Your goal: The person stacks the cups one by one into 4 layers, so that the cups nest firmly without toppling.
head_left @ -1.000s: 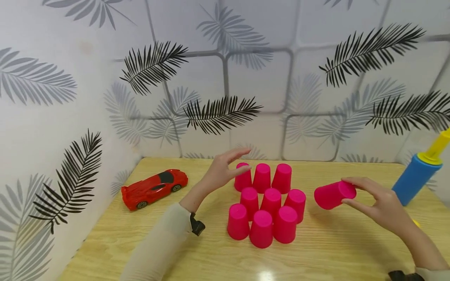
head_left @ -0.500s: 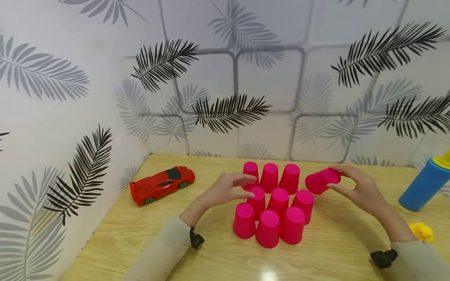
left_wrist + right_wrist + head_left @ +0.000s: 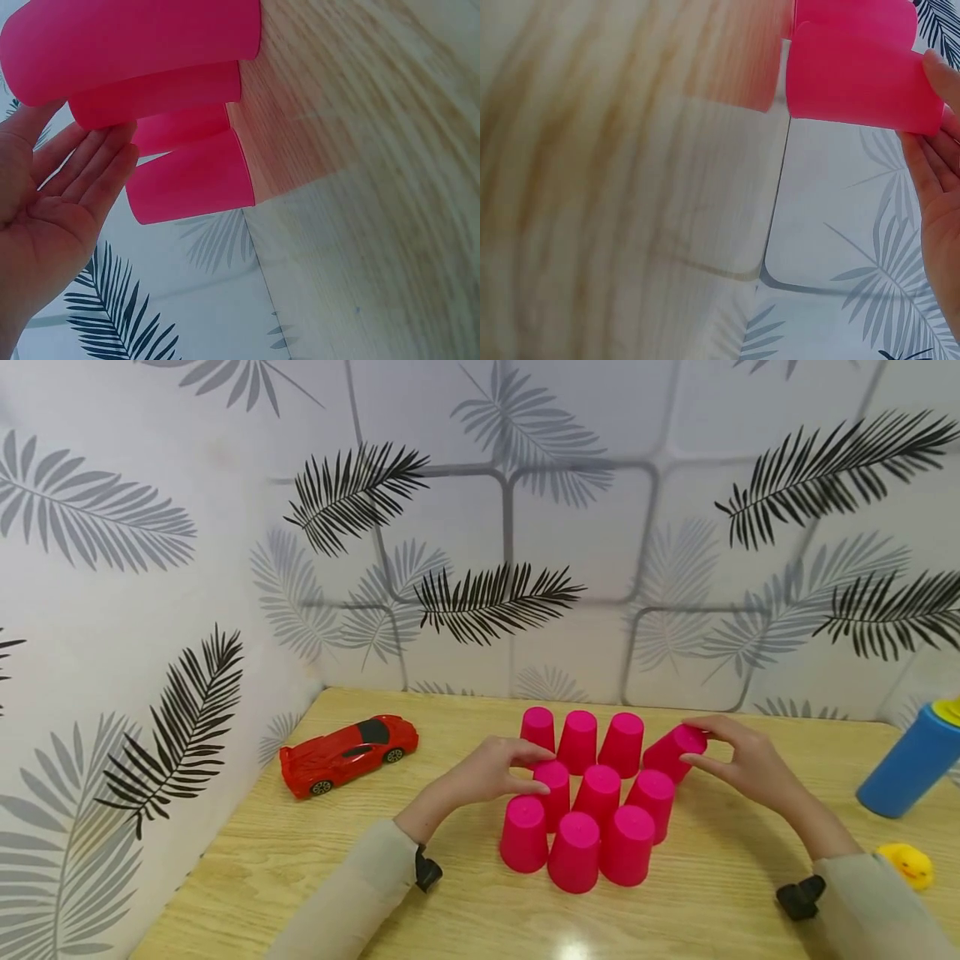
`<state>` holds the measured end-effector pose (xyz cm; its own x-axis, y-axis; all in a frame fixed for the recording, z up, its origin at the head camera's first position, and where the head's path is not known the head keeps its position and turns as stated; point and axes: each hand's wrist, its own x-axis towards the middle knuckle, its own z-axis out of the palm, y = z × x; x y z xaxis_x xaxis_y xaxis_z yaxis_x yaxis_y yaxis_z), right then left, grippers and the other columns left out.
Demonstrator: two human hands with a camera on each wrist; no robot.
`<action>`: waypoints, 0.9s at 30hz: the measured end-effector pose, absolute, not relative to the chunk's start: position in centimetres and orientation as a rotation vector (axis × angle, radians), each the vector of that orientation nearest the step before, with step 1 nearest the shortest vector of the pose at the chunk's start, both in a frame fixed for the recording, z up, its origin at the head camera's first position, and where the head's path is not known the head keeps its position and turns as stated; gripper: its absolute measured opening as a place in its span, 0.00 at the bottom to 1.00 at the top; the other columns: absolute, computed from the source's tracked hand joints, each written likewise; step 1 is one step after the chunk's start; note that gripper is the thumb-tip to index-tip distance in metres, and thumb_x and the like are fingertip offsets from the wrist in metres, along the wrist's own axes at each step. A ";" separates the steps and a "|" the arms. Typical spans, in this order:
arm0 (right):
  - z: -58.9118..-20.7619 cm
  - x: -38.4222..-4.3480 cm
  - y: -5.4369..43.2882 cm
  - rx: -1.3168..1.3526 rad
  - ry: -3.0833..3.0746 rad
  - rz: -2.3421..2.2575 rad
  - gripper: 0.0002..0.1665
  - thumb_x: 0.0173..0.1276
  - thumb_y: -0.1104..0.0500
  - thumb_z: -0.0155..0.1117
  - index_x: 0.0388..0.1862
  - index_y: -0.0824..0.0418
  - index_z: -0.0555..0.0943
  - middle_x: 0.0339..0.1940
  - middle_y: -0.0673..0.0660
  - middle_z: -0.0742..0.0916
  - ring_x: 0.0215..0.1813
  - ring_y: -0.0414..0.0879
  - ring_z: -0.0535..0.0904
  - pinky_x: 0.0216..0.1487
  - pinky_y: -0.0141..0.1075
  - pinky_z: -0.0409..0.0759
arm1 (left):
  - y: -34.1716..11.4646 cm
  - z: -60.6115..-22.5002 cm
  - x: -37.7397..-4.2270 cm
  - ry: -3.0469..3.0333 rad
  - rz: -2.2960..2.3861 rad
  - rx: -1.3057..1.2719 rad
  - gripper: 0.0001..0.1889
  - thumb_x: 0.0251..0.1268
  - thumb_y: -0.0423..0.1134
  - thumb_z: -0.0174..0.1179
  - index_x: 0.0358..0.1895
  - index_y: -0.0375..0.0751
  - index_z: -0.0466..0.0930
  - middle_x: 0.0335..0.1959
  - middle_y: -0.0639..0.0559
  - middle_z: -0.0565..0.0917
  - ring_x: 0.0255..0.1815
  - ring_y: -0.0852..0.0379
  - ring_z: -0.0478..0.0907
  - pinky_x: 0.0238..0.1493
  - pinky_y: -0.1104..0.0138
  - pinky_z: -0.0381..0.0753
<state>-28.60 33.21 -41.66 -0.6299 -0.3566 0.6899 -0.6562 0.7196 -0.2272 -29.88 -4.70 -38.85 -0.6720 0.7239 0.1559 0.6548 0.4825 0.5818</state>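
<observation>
In the head view my right hand (image 3: 753,768) pinches a pink cup (image 3: 670,747) near its closed end, between thumb and fingers. That cup tilts left, close beside the back row of upside-down pink cups (image 3: 581,742). The right wrist view shows its open rim toward the table and another cup behind it. My left hand (image 3: 491,770) lies at the left of the group, by the left cup of the middle row (image 3: 553,793). Its fingers are extended in the left wrist view, and whether they press on a cup cannot be told. Three cups form the front row (image 3: 574,852).
A red toy car (image 3: 348,753) stands at the left of the wooden table (image 3: 360,877). To the right are a blue cylinder with a yellow top (image 3: 903,764) and a yellow rubber duck (image 3: 907,865). A leaf-patterned wall (image 3: 555,652) closes off the back.
My right hand has carried the held cup left and lowered it beside the back row. My left hand has come down from the back-left cup toward the middle row. The camera view has shifted slightly.
</observation>
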 end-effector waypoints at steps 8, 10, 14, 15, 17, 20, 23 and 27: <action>-41.7 -29.5 33.0 0.737 -2.375 0.635 0.32 0.43 0.67 0.80 0.52 0.64 0.83 0.43 0.59 0.89 0.43 0.33 0.81 0.50 0.07 0.67 | -4.8 -38.9 -30.3 2.609 0.925 1.243 0.24 0.57 0.43 0.71 0.57 0.39 0.81 0.53 0.46 0.86 0.51 0.51 0.85 0.56 0.60 0.84; -41.7 -29.8 33.0 0.742 -2.389 0.637 0.31 0.44 0.67 0.79 0.52 0.63 0.83 0.44 0.59 0.89 0.43 0.33 0.81 0.50 0.08 0.68 | -4.8 -38.9 -30.3 2.601 0.933 1.244 0.24 0.57 0.42 0.71 0.57 0.39 0.81 0.53 0.46 0.86 0.52 0.51 0.85 0.56 0.60 0.84; -41.8 -30.4 32.9 0.756 -2.413 0.647 0.30 0.46 0.66 0.79 0.53 0.64 0.82 0.44 0.59 0.89 0.44 0.28 0.80 0.49 0.08 0.68 | -4.9 -39.0 -30.4 2.576 0.968 1.247 0.24 0.57 0.42 0.71 0.57 0.38 0.81 0.54 0.45 0.85 0.52 0.50 0.85 0.57 0.59 0.84; -41.8 -30.5 32.9 0.759 -2.420 0.654 0.30 0.47 0.66 0.78 0.53 0.65 0.82 0.44 0.59 0.89 0.44 0.26 0.79 0.49 0.08 0.68 | -4.9 -39.0 -30.4 2.574 0.972 1.246 0.24 0.57 0.42 0.71 0.57 0.38 0.81 0.54 0.45 0.85 0.52 0.50 0.85 0.57 0.59 0.84; -41.8 -30.7 32.9 0.761 -2.432 0.660 0.30 0.47 0.66 0.78 0.53 0.65 0.82 0.44 0.60 0.89 0.45 0.22 0.76 0.49 0.07 0.68 | -4.8 -39.0 -30.4 2.568 0.981 1.246 0.25 0.57 0.41 0.71 0.58 0.38 0.80 0.54 0.45 0.85 0.52 0.49 0.85 0.57 0.59 0.84; -41.8 -30.8 32.9 0.764 -2.442 0.658 0.30 0.48 0.66 0.78 0.53 0.65 0.82 0.45 0.60 0.89 0.45 0.20 0.76 0.49 0.07 0.68 | -4.8 -39.1 -30.4 2.569 0.983 1.249 0.25 0.57 0.41 0.70 0.58 0.38 0.80 0.54 0.45 0.85 0.53 0.49 0.85 0.57 0.59 0.84; -41.9 -30.9 32.9 0.759 -2.458 0.651 0.31 0.48 0.65 0.78 0.54 0.65 0.82 0.45 0.61 0.89 0.45 0.28 0.80 0.49 0.07 0.68 | -4.9 -39.3 -30.4 2.567 0.987 1.247 0.25 0.57 0.41 0.70 0.58 0.38 0.80 0.54 0.45 0.85 0.53 0.50 0.85 0.57 0.60 0.84; -42.0 -30.5 32.9 0.735 -2.470 0.673 0.35 0.48 0.65 0.79 0.58 0.67 0.79 0.51 0.65 0.87 0.48 0.51 0.85 0.51 0.06 0.63 | -4.9 -39.6 -30.4 2.545 1.012 1.231 0.24 0.57 0.40 0.70 0.57 0.38 0.80 0.53 0.45 0.86 0.53 0.50 0.85 0.58 0.61 0.83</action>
